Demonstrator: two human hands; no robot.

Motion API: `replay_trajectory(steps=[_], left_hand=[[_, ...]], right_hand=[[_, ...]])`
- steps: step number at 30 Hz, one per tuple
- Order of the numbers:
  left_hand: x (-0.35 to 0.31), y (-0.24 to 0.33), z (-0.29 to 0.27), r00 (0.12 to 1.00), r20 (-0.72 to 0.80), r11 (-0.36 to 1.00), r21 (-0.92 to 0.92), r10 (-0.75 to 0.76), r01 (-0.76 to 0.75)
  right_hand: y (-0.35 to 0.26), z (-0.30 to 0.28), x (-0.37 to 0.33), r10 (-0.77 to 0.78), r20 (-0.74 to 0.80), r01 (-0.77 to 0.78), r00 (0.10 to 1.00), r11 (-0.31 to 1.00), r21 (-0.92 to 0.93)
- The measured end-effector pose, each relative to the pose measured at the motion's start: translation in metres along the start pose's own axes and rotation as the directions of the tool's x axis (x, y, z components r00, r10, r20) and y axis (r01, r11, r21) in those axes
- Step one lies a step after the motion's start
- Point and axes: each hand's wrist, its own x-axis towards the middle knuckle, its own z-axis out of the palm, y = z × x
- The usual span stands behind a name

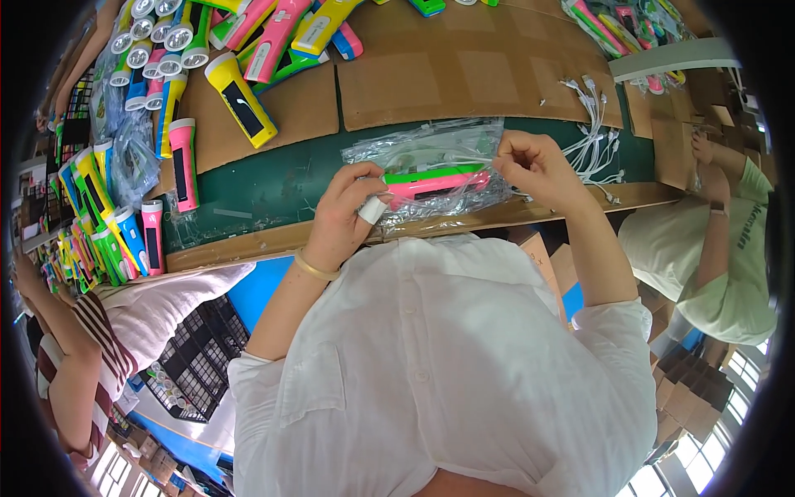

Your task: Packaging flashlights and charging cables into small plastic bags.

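A pink and green flashlight point(439, 185) lies crosswise in front of me, its white end toward the left. Clear plastic bag film point(476, 132) surrounds it; whether the whole flashlight is inside the bag, I cannot tell. My left hand point(349, 203) is closed round the white end. A white cable point(470, 159) runs along the flashlight's far side under the film. At the bag's right edge my right hand point(538, 166) is closed in a pinch, its fingertips close to the cable's end. What exactly they pinch is hidden.
Flashlights point(240, 103) in several colours are heaped at the far left, with more standing at the left edge. White cables point(592, 137) lie bunched right of my hands. Cardboard point(472, 66) covers the green table's point(273, 195) far part. Co-workers' arms point(716, 186) show at both sides.
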Motion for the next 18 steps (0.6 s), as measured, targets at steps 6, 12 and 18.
replay_trajectory(steps=[6,12,18], left_hand=[[-0.009,0.003,-0.009,0.944,-0.164,0.952,-0.161,-0.285,0.259],[-0.004,0.022,-0.011,0.967,-0.165,0.981,-0.004,-0.192,0.194],[-0.004,0.023,-0.008,0.957,-0.199,0.977,-0.066,-0.211,0.202]], right_hand=[[-0.029,0.014,0.029,-0.042,0.279,0.154,0.959,0.906,-0.394],[-0.044,0.066,0.060,-0.291,0.365,0.405,0.884,0.867,-0.290],[-0.029,0.093,0.071,-0.508,0.339,0.606,0.792,0.723,-0.331]])
